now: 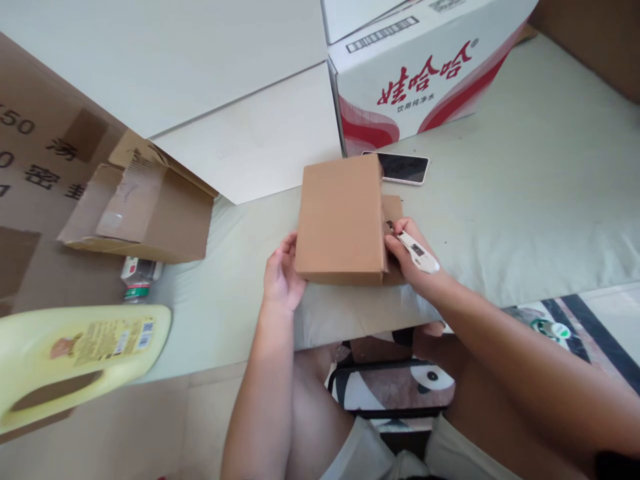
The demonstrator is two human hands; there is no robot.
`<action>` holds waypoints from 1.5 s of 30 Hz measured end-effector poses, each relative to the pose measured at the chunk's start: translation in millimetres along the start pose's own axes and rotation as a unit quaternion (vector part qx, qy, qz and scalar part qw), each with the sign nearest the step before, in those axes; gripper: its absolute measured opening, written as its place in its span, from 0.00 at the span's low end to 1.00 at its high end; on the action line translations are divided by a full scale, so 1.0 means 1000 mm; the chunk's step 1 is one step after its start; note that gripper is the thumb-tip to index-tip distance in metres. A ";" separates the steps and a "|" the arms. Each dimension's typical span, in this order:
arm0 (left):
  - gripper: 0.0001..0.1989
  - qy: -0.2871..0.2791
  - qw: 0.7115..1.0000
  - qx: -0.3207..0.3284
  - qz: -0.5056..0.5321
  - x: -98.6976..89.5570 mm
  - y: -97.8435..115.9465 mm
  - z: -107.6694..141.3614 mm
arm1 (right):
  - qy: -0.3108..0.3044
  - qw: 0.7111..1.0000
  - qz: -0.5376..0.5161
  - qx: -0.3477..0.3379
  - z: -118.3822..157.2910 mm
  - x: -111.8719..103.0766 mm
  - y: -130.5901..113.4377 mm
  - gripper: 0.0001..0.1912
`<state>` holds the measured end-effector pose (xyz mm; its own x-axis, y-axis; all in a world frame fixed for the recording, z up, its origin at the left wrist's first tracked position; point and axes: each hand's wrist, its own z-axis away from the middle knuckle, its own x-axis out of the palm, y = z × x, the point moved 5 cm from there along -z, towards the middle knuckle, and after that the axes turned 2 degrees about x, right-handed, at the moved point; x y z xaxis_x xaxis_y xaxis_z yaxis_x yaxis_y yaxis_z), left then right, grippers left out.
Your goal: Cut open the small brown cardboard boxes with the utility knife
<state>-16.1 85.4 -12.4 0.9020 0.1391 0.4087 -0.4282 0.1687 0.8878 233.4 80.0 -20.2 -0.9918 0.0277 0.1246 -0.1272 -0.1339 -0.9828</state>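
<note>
While working at a brown box [340,223] set out on a pale green cloth [505,227], pinching a small white tool [423,257] in the right hand [407,264], close against the box's right side! Wrapped firmly around the tool in that right grip, with thumb and fingers bunched at the end nearest the box; no telling the exact place of the tip there. Across to the left hand [285,275], loosely curled in its grip, clasped around nothing, with fingertips right at the box's left side, touching or nearly so. Lying flat across the top, this brown box, with a flap [393,208] jutting out at the right. Now up behind it to a phone [405,168], dark-screened and partly hidden by the box's far corner, then on to a white carton [425,80] with red lettering, standing next to a white panel [260,127]. Away to the left, past an open brown carton [175,220] and a clear bottle [143,270], down to a pale yellow jug [145,353]. Back between the knees, to a panda picture [395,387]; and beyond the right forearm, to a green-capped bottle [545,327].
</note>
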 end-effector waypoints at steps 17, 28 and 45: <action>0.27 0.013 1.000 0.010 0.017 -0.007 0.004 0.001 | -0.095 0.995 0.002 -0.033 -0.001 0.003 0.015 0.20; 0.29 0.068 0.997 -0.005 -0.033 -0.005 -0.008 -0.003 | -0.050 0.995 0.057 -0.058 0.004 0.006 -0.005 0.17; 0.40 0.003 0.998 -0.027 -0.060 -0.011 0.009 -0.001 | -0.040 0.996 0.061 -0.048 0.001 0.004 0.006 0.16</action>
<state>-29.7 86.5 -8.8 0.9469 0.1197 0.2983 -0.3190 0.2361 0.9179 228.8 78.2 -25.2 -0.9980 -0.0619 0.0110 -0.0087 -0.0368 -0.9993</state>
